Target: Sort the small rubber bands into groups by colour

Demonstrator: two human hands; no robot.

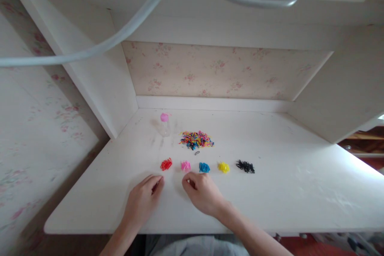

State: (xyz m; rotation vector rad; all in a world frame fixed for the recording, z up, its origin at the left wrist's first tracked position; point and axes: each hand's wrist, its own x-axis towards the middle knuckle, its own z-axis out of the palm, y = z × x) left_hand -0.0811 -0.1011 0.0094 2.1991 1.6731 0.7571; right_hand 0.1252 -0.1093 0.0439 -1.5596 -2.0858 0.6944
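On the white desk lie small piles in a row: red (166,164), pink (185,166), blue (204,167), yellow (223,167) and black (245,166) bands. Behind them is a larger mixed-colour heap (196,139), with one dark loose band (197,153) in front of it. My left hand (145,197) rests just below the red pile, its fingers curled together. Curled as well, my right hand (204,193) is just below the pink and blue piles, thumb and index finger close together. Whether either hand holds a small band cannot be made out.
A clear bottle with a pink cap (164,117) stands behind the red pile. The desk (294,196) has side panels and a shelf overhead. A thick pale cable (126,28) crosses the upper view.
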